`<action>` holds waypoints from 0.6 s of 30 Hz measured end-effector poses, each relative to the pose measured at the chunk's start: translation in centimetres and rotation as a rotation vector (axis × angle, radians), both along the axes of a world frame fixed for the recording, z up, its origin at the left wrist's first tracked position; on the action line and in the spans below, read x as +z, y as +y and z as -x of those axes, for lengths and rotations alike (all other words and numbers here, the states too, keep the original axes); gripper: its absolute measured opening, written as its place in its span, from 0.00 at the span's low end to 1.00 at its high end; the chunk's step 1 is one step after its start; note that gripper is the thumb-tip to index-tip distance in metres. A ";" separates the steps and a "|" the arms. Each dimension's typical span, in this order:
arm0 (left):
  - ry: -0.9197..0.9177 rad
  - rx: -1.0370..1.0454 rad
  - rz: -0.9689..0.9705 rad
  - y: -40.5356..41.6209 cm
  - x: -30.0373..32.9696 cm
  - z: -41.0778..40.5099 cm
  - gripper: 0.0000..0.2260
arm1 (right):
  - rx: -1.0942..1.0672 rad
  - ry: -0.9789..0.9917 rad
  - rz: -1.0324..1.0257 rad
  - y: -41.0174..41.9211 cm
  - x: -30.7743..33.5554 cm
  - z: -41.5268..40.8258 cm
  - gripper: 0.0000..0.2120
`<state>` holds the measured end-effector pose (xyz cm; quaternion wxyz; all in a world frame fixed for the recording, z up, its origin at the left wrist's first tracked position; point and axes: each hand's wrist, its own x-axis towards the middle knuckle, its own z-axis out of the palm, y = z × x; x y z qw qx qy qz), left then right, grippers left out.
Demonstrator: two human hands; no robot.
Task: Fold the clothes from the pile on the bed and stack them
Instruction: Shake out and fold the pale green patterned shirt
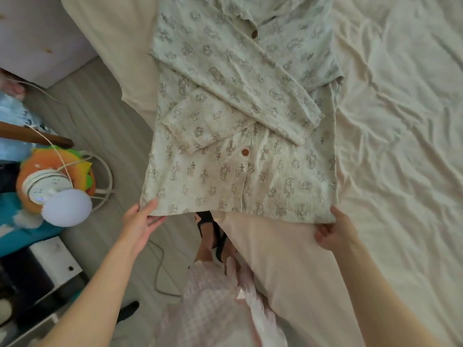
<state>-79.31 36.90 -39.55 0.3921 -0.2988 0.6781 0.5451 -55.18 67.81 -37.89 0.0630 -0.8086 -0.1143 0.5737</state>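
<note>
Between my two hands: one pale cotton button-front pyjama shirt printed with crosses and small figures, front up on the cream bed sheet. Left hand and right hand each pinch a hem corner, likely to fold upward. Two sleeves crossed inward; two brown buttons visible.

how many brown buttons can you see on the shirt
2: one button near the collar, another button lower on the placket of the shirt. The folded sleeves may hide more.
</note>
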 end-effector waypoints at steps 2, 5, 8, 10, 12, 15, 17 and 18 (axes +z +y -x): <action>0.011 0.079 -0.016 0.1 1.0 0.0 0.07 | -0.042 0.068 0.090 -0.6 0.3 0.2 0.05; 0.039 0.156 -0.023 0.3 2.4 -0.1 0.04 | -0.129 0.091 0.022 -1.5 0.8 0.7 0.07; 0.034 0.220 -0.033 0.6 3.7 -0.4 0.03 | -0.133 0.108 -0.151 -2.4 1.7 0.9 0.11; 0.038 0.235 -0.059 1.1 5.0 -0.4 0.03 | -0.097 0.110 -0.242 -2.7 3.0 0.9 0.11; 0.058 0.255 -0.100 2.1 6.5 0.3 0.04 | -0.102 0.103 -0.310 -2.3 4.3 1.1 0.10; 0.089 0.307 -0.180 4.2 8.9 2.2 0.03 | -0.166 0.139 -0.347 -0.7 6.6 1.8 0.05; 0.093 0.323 -0.226 5.5 10.2 3.7 0.04 | -0.233 0.190 -0.344 0.7 8.1 2.5 0.03; 0.092 0.329 -0.255 6.2 10.9 4.5 0.05 | -0.250 0.216 -0.340 1.5 8.8 3.0 0.04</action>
